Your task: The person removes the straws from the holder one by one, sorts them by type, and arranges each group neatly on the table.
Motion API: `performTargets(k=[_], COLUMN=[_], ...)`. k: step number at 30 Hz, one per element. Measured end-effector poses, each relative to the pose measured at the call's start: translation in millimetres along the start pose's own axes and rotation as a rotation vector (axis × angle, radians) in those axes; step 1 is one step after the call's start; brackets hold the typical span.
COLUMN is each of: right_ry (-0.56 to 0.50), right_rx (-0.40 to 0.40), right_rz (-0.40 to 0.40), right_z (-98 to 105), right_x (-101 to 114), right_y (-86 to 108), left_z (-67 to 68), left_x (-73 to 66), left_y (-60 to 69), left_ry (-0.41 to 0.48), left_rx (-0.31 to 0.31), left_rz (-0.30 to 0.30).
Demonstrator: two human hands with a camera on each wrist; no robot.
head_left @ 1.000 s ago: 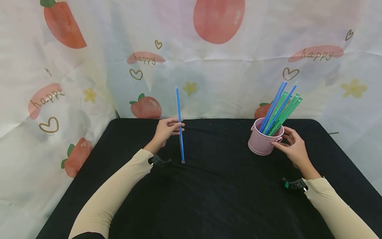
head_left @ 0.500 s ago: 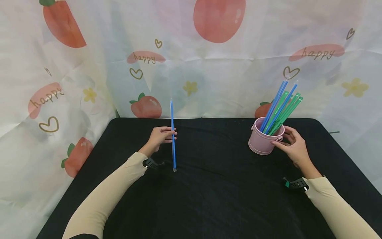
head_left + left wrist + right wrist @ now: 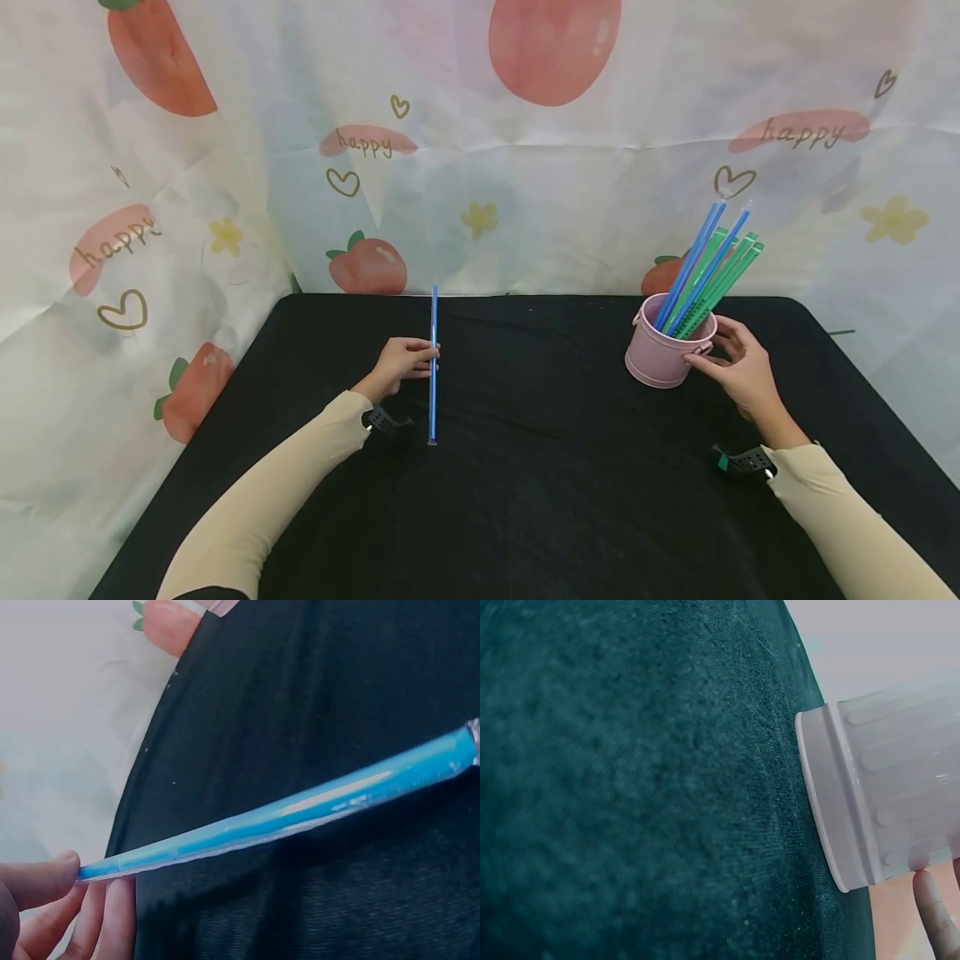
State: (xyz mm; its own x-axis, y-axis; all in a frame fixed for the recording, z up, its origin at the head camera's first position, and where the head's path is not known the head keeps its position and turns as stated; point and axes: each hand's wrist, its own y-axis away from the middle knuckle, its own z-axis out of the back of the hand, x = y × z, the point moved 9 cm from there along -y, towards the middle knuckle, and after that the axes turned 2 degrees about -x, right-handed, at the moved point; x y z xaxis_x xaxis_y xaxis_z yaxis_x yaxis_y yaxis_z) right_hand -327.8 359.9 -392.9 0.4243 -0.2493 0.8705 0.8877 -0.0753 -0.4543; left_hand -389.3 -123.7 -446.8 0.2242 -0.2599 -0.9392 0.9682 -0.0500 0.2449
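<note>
A white printed cloth point(image 3: 555, 200) hung behind a black-covered table point(image 3: 525, 517). The pink bucket point(image 3: 660, 358) stood to the person's right, near the table's back edge, in the same spot as a second before. The right hand point(image 3: 742, 371) had not shifted either: it held the bucket from the right, its thumb on the near side by the handle and its fingers curled round the side wall. The left hand point(image 3: 393, 367) had come nearer the person and slightly left, well apart from the bucket. Inside the bucket, blue tubes point(image 3: 697, 252) and green tubes point(image 3: 731, 279) leaned right, unchanged. The single blue tube point(image 3: 433, 408) had come down with the left hand; its top, earlier high against the cloth, now just passed the table's back edge. The left thumb and fingers pinched this tube close to its middle, with one end above the grip and the other below. Whether its lower end touched the table could not be told.
</note>
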Motion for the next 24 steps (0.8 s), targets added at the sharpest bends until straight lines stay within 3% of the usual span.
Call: performTargets(k=[9,16,24], right_ry=[0.075,0.058,0.095], right_rx=[-0.005,-0.003,-0.005], right_rz=[-0.004,-0.007,-0.009], right_z=[-1,0,0], right_x=[0,0,-3], right_y=[1.0,0.6,-0.7], left_z=[5.8,14.3,19.9], left_x=[13.7,19.4,19.2], left_y=[-1.8,-2.7,-3.5], left_ry=[-0.027,-0.064,-0.097], left_rx=[-0.069,-0.105,-0.108], left_rz=[0.037,0.042,0.048])
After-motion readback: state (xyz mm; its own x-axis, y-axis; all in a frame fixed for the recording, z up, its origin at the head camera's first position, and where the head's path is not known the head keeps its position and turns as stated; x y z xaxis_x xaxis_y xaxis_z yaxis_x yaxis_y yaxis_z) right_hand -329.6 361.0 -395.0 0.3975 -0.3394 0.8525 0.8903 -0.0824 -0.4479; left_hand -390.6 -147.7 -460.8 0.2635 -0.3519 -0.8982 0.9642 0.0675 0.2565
